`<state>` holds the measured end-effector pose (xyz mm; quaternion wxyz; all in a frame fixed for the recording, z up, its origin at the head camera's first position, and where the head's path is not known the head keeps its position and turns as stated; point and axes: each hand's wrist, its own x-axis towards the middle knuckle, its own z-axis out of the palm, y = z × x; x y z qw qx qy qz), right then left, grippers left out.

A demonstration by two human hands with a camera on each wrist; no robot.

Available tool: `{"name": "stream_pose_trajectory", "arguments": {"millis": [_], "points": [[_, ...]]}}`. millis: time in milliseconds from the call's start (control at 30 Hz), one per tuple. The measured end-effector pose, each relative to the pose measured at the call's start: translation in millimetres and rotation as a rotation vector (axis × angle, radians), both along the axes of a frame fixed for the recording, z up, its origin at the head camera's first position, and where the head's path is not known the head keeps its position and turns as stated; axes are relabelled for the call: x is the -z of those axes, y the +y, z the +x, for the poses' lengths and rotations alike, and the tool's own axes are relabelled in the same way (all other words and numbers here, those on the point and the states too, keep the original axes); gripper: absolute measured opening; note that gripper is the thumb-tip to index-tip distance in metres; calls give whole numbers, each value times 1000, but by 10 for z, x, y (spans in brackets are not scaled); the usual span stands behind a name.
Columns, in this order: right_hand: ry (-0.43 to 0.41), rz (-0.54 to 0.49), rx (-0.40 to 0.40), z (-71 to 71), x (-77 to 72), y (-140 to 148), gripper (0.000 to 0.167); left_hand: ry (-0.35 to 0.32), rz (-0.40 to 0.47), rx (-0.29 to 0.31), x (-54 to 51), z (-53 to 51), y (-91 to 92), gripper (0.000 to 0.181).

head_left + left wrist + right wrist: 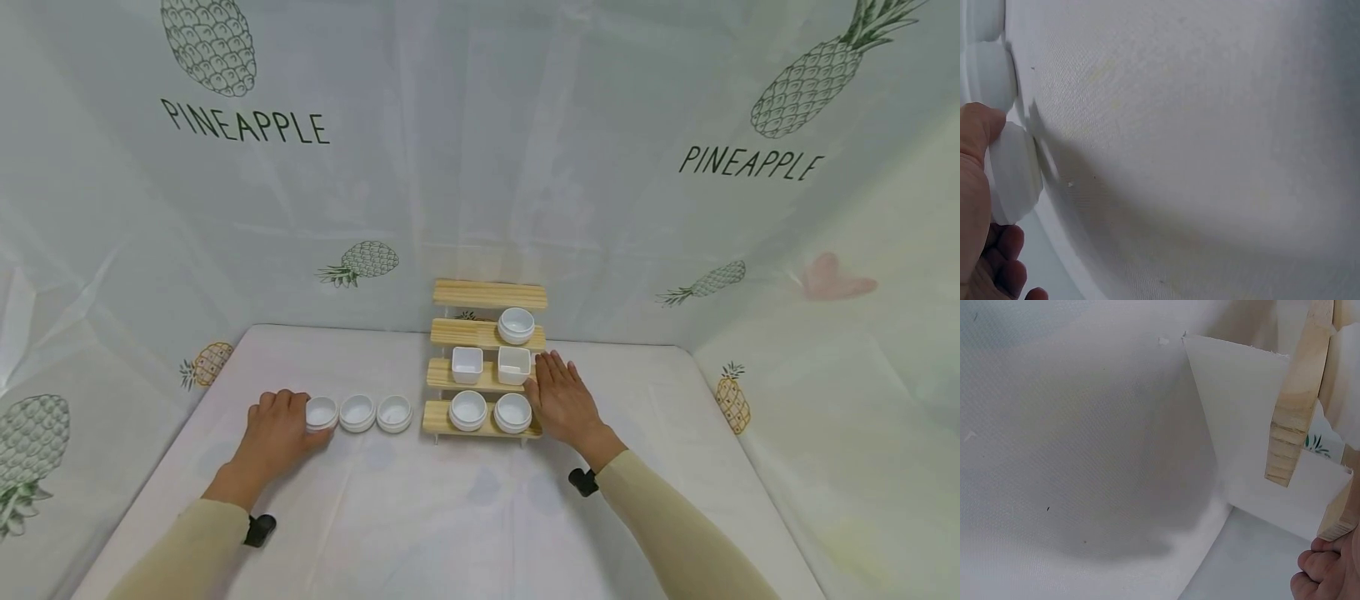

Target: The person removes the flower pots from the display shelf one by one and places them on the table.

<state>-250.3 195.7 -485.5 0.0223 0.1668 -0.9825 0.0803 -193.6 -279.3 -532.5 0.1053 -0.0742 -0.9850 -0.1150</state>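
Observation:
My left hand (277,433) is at the left end of a row of three small round white bowls on the table. Thumb and fingers pinch the leftmost bowl (321,414), which stands upright; the middle bowl (357,413) is right beside it. In the left wrist view the thumb lies against the pinched bowl's side (1015,175). My right hand (567,404) rests with extended fingers along the right side of a tiered wooden stand (489,294). Its fingertips touch a shelf end (1339,515) in the right wrist view.
Two round bowls (468,411) occupy the stand's lowest shelf, two square bowls (467,365) the one above, and a round bowl (516,325) the third, at its right. The top shelf is bare wood. Behind the table hangs a pineapple-print sheet (480,167).

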Motion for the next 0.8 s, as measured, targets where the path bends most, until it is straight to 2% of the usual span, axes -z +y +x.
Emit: {"name": "stream_pose_trajectory", "arguments": {"millis": [533, 800], "points": [[-25, -1, 10, -15, 12, -5, 69, -5, 3, 8, -14, 11, 16, 70], [-16, 2, 9, -9, 9, 3, 69, -31, 14, -12, -43, 20, 36, 70]]}}
